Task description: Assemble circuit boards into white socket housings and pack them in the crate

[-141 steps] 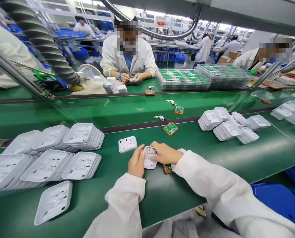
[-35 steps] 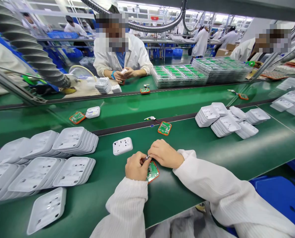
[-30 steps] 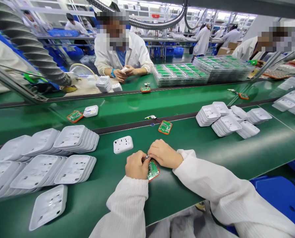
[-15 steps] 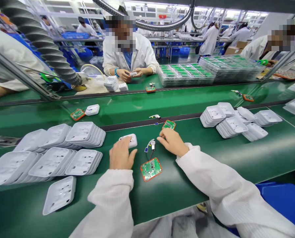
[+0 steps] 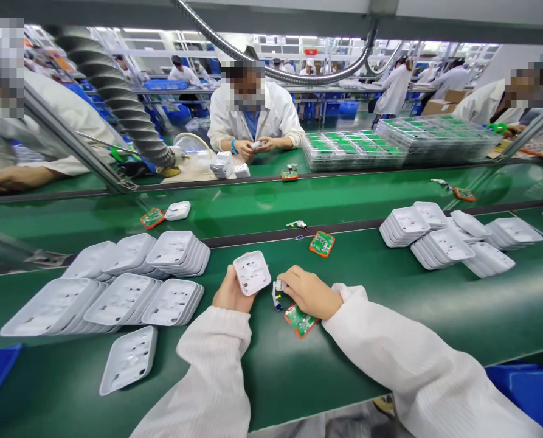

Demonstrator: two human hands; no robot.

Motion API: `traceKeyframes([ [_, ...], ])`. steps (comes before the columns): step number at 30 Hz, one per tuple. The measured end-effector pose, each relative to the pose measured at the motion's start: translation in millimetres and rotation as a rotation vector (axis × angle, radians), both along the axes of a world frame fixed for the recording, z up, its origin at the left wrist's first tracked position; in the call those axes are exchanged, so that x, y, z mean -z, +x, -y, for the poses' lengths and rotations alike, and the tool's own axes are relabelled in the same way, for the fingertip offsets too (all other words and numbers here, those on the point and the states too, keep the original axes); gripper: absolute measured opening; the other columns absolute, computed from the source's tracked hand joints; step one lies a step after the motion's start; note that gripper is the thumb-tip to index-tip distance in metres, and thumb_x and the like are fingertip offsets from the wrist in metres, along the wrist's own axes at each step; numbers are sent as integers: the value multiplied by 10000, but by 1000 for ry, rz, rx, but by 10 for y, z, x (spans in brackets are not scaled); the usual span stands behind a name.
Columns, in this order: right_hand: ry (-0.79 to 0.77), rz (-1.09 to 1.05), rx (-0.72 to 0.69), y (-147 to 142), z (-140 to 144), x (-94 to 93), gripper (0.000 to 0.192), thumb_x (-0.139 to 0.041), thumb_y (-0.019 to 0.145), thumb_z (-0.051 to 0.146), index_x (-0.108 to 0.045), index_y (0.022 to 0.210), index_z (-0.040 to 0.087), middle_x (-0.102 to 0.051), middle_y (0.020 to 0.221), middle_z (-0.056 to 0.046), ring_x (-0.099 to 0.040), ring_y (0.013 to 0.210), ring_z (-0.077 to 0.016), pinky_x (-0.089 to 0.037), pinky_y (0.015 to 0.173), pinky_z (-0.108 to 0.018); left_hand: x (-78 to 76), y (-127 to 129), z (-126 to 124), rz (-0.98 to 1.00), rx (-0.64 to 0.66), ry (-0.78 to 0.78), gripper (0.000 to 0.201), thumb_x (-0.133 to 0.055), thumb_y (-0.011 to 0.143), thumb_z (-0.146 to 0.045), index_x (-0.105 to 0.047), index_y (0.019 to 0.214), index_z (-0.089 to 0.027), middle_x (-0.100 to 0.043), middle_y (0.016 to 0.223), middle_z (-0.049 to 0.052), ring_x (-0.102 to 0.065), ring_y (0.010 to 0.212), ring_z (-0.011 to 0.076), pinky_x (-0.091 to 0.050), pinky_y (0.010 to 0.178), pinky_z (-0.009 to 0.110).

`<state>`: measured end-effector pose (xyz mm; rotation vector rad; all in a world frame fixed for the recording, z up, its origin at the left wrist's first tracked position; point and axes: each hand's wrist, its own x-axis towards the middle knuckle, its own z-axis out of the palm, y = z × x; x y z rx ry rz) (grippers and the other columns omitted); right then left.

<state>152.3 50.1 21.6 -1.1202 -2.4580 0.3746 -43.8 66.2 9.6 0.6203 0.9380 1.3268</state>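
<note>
My left hand (image 5: 231,293) grips a white plastic socket cover (image 5: 252,272) and tilts it up, its inner side facing me. My right hand (image 5: 308,292) rests on the green bench, its fingertips pinching a small white connector (image 5: 280,286) with short wires. Those wires run to a green circuit board with an orange rim (image 5: 300,320), which lies flat partly under my right hand. Both arms wear white sleeves.
Stacks of white covers (image 5: 129,289) lie at left, a single cover (image 5: 129,359) nearer me. More stacks (image 5: 449,240) sit at right. Another circuit board (image 5: 321,243) lies ahead by the conveyor belt (image 5: 253,204). A person in a white coat (image 5: 253,118) works opposite.
My left hand has lifted the white cover off the bench and turned it over. My right hand drew back from the far board and took the connector by the near board.
</note>
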Motion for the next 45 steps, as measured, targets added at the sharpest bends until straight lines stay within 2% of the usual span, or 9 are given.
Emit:
traceKeyframes([
  [3, 72, -100, -35, 21, 32, -112, 277, -405, 936, 130, -466, 1202, 179, -529, 1001, -77, -528, 890, -174, -451, 783, -295, -28, 114, 110, 183, 127, -59, 591, -632, 729, -416, -521, 1251, -165, -616, 1172, 143, -585, 1058, 314, -464, 879, 463],
  [6, 130, -133, -2, 7, 7, -163, 245, -433, 921, 125, -473, 1161, 154, -544, 968, -86, -507, 910, -200, -453, 786, -329, -8, 227, 194, 123, 172, -63, 676, -639, 579, -107, -518, 1240, -184, -635, 1136, 104, -606, 1014, 277, -490, 845, 405],
  [9, 170, -113, 33, -3, -33, -139, 104, -463, 907, 118, -523, 985, 151, -551, 957, -88, -499, 914, -203, -452, 785, -327, 10, 328, 263, 47, 194, -78, 740, -573, 498, -32, -513, 1214, -207, -644, 1085, 60, -615, 967, 247, -501, 801, 364],
  [19, 257, -71, 28, -10, -64, -33, 126, -447, 940, 186, -555, 886, 150, -543, 919, -87, -476, 868, -186, -431, 741, -292, 21, 408, 330, 26, 206, -69, 635, -652, 522, -96, -531, 1137, -201, -648, 975, 40, -621, 870, 208, -505, 753, 344],
  [27, 226, -84, -75, 0, -66, -61, 177, -435, 951, 217, -589, 876, 172, -581, 903, -77, -469, 845, -181, -393, 775, -320, 51, 404, 301, -125, 133, -87, 415, -740, 606, -393, -635, 923, -146, -664, 763, 34, -608, 671, 157, -470, 639, 278],
  [31, -15, -247, 49, 13, -73, -132, 215, -586, 872, 295, -547, 1033, 157, -585, 1005, -84, -507, 920, -193, -414, 799, -328, 61, 401, 303, -220, 70, -54, 413, -718, 622, -396, -635, 944, -151, -682, 807, 42, -607, 654, 153, -469, 625, 277],
  [35, -261, -250, 102, 21, -86, -175, 135, -587, 846, 233, -540, 954, 166, -574, 845, -12, -526, 738, -139, -415, 672, -263, 83, 393, 316, -393, 57, -5, 353, -669, 647, -370, -638, 923, -151, -673, 774, 41, -593, 631, 157, -457, 594, 272],
  [40, 3, -216, 116, -70, 8, -200, 142, -545, 882, 246, -541, 994, 157, -575, 965, -70, -500, 908, -184, -400, 816, -314, 146, 381, 276, -474, -66, -20, 341, -637, 663, -370, -625, 932, -161, -646, 783, 22, -565, 640, 141, -444, 606, 260],
  [45, 30, 25, 75, -234, 140, -172, 91, -509, 904, 241, -560, 894, 166, -586, 884, -62, -502, 827, -191, -386, 770, -317, 193, 424, 266, -350, -119, -19, 417, -600, 710, -499, -602, 961, -166, -613, 814, 19, -532, 647, 120, -419, 570, 226],
])
